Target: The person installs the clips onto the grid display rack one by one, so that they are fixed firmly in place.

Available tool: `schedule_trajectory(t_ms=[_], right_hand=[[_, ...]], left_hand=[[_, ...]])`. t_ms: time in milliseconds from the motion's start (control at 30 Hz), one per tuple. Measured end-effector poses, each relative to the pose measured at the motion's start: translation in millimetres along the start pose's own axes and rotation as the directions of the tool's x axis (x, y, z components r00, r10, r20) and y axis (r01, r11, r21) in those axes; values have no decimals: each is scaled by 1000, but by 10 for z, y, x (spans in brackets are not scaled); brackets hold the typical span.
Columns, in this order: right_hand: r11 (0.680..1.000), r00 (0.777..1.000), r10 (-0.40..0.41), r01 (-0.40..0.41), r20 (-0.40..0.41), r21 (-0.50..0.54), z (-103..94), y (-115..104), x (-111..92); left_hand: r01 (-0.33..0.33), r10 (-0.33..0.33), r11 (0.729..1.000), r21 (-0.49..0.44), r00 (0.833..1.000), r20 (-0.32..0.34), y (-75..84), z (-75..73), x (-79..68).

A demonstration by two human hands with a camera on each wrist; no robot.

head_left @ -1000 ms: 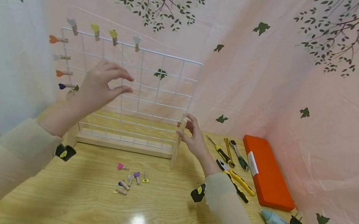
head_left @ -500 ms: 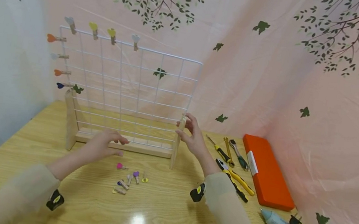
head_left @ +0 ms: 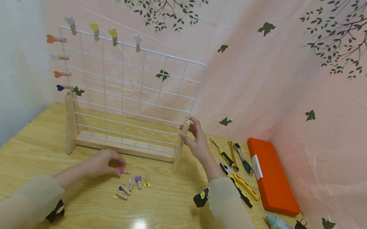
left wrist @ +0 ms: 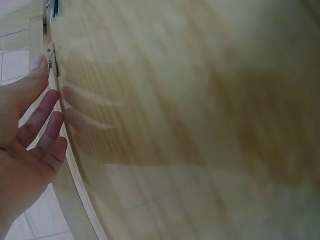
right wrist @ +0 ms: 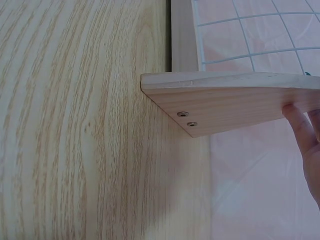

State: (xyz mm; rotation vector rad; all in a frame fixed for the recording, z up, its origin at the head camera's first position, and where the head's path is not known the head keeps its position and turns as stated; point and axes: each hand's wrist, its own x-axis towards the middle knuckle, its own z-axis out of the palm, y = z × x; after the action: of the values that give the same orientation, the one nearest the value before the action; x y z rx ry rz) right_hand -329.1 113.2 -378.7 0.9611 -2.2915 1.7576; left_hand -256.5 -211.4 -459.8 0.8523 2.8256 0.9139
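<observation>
Our right grip (head_left: pixel 196 138) clamps the stand (head_left: pixel 126 148); in front of it, our left grip (head_left: pixel 103 164) is apart at the pink clip (head_left: pixel 122 170) — best pinched squarely.

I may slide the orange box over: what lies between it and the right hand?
Head view: between right hand and box lie a screwdriver, wrench and ratchet, with pliers nearer the camera.

Wire rack (head_left: pixel 125 148) upright, white grid in wooden stand; right hand (head_left: pixel 197 140) grips its right end. Four heart-topped clips (head_left: pixel 113 36) on its top edge, four on its left. Pink clip (head_left: pixel 124 171) flat in front of it, left hand (head_left: pixel 103 164) just beside; five loose clips (head_left: pixel 131 184) farther out from the rack.
</observation>
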Motion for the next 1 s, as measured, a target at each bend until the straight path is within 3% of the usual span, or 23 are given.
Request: schedule_trajectory(t_ms=[267, 533, 800, 1000], right_hand=[[1000, 1000, -6, 6, -6, 14, 14, 61, 18], [1000, 1000, -4, 4, 0, 15, 5, -24, 7], [1000, 1000, -3, 3, 2, -6, 4, -38, 7], [1000, 1000, 8, -8, -2, -4, -8, -50, -10]], left_hand=[[-59, 60, 996, 65, 998, -9, 22, 9, -6], [12, -17, 996, -89, 999, -50, 92, -60, 12], [24, -46, 987, -160, 990, -134, 294, -291, 43], [79, -117, 964, -253, 984, -135, 532, -549, 87]])
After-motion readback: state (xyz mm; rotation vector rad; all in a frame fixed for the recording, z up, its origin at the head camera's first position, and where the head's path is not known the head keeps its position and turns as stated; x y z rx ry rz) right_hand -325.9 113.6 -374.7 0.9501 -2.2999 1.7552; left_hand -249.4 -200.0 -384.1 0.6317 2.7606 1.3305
